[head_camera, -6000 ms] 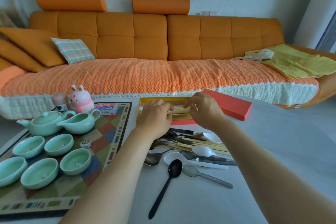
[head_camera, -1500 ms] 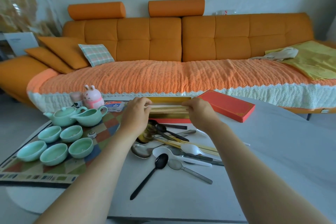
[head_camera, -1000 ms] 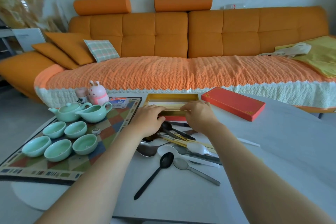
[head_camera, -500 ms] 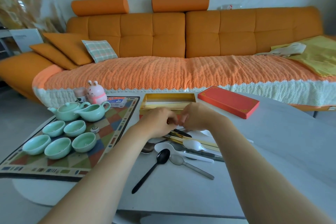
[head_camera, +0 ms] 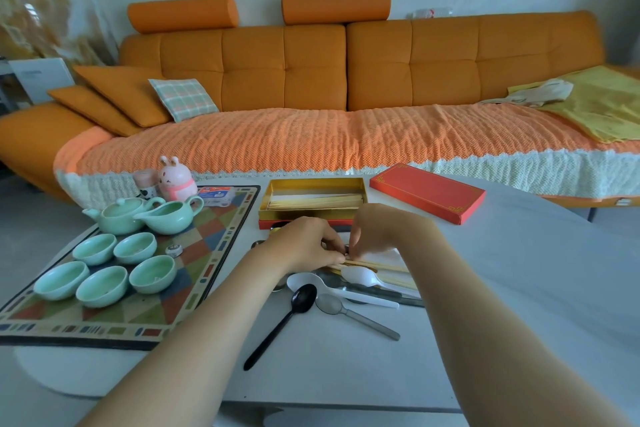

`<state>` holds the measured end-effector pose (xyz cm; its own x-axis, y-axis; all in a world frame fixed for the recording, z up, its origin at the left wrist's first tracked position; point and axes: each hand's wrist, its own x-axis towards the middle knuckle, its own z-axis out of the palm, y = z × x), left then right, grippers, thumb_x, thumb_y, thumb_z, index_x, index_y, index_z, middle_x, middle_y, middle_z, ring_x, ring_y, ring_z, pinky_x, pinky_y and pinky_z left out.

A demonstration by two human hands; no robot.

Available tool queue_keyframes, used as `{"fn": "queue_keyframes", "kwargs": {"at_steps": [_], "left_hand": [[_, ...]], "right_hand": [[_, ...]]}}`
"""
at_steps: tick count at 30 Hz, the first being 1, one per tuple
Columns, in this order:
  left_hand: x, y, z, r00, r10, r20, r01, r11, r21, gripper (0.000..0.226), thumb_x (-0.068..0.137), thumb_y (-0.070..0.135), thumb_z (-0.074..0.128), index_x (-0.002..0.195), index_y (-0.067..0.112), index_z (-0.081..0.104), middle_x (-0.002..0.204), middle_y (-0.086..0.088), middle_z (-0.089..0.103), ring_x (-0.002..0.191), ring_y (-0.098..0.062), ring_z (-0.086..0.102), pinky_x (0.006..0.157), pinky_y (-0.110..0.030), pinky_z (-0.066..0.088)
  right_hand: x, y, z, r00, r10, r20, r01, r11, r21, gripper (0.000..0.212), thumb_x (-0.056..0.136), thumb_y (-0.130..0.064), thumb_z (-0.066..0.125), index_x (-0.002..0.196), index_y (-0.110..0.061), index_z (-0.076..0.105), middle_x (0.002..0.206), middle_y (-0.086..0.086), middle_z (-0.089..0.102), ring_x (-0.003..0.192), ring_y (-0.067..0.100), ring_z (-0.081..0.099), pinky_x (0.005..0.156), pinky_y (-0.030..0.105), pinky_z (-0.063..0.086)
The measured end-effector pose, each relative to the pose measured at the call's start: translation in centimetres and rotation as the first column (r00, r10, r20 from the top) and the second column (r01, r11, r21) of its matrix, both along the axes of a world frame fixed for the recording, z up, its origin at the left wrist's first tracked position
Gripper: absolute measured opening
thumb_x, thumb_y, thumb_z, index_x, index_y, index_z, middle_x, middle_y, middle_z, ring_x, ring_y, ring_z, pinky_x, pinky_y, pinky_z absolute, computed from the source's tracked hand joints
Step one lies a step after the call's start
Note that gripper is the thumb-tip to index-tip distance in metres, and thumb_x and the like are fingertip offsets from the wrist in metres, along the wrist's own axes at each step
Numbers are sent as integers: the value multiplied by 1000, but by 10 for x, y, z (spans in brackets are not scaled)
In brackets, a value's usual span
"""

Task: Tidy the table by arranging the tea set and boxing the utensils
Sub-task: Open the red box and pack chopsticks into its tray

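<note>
Both hands meet in a narrow pinching grip: the left hand (head_camera: 304,244) and right hand (head_camera: 379,230) curl onto the ends of loose wooden chopsticks (head_camera: 381,266) lying on a heap of spoons (head_camera: 360,278) on the table (head_camera: 519,270). Just beyond stands the open box (head_camera: 266,198) with more sticks inside, its red lid (head_camera: 426,192) to the right. The teapot (head_camera: 121,215) and cups (head_camera: 100,284) sit on the mat (head_camera: 214,243) at left.

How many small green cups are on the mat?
5 cups on the mat: two in the back row, three in front. None looks hidden.
</note>
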<state>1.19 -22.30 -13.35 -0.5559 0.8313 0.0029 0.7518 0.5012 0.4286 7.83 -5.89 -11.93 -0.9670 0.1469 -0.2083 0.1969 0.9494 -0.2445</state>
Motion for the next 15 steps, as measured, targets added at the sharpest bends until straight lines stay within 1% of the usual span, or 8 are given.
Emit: {"fn": "queue_keyframes", "kwargs": {"at_steps": [2, 4, 6, 9, 11, 13, 15], "left_hand": [[2, 2, -1, 1000, 16, -10, -16, 1000, -6, 14, 85, 41, 68, 95, 34, 76, 96, 18, 65, 88, -1, 57, 75, -28, 51], [2, 4, -4, 998, 34, -60, -35, 999, -10, 15, 84, 44, 68, 94, 35, 76, 97, 18, 67, 89, -3, 58, 77, -33, 53], [4, 7, -6, 994, 43, -98, -43, 999, 1, 15, 85, 45, 68, 94, 36, 75, 97, 17, 68, 90, -4, 59, 76, -31, 53], [4, 10, -9, 994, 36, -104, -32, 999, 38, 8, 85, 40, 69, 88, 34, 74, 93, 16, 68, 85, -3, 59, 69, -24, 46], [5, 11, -9, 995, 36, -88, -32, 998, 45, 6, 86, 37, 69, 82, 33, 71, 92, 16, 67, 87, -2, 56, 69, -24, 42], [4, 10, -10, 994, 32, -102, -28, 999, 36, 6, 88, 36, 68, 82, 33, 69, 93, 15, 65, 91, -6, 54, 74, -28, 41], [1, 6, -8, 992, 40, -115, -34, 998, 54, 6, 90, 34, 65, 87, 30, 67, 93, 13, 63, 89, -10, 56, 77, -32, 47]], "right_hand": [[-1, -1, -3, 999, -22, -25, 22, 1000, 0, 15, 77, -36, 76, 87, -26, 80, 87, -8, 73, 86, 15, 66, 81, 35, 58], [-2, 0, -4, 998, -37, -52, 37, 999, -14, 18, 78, -39, 73, 85, -23, 79, 87, -4, 73, 85, 17, 66, 81, 37, 58], [-1, 2, -3, 997, -41, -71, 39, 999, -25, 17, 82, -39, 68, 86, -26, 79, 88, -6, 73, 86, 15, 65, 81, 36, 58], [2, 5, 1, 996, -47, -80, 42, 997, -67, 19, 81, -34, 61, 87, -29, 77, 91, -8, 72, 89, 13, 65, 83, 35, 57], [6, 5, 2, 998, -36, -50, 32, 996, -87, 16, 78, -34, 64, 87, -31, 77, 93, -10, 71, 91, 11, 63, 83, 31, 54], [11, 5, 1, 1000, -12, -28, 9, 995, -103, 13, 77, -34, 68, 88, -35, 75, 96, -14, 70, 92, 7, 60, 83, 28, 49], [12, 5, -1, 998, -25, -51, 18, 992, -124, 11, 78, -36, 67, 85, -36, 75, 96, -14, 69, 92, 7, 61, 85, 29, 50]]}}
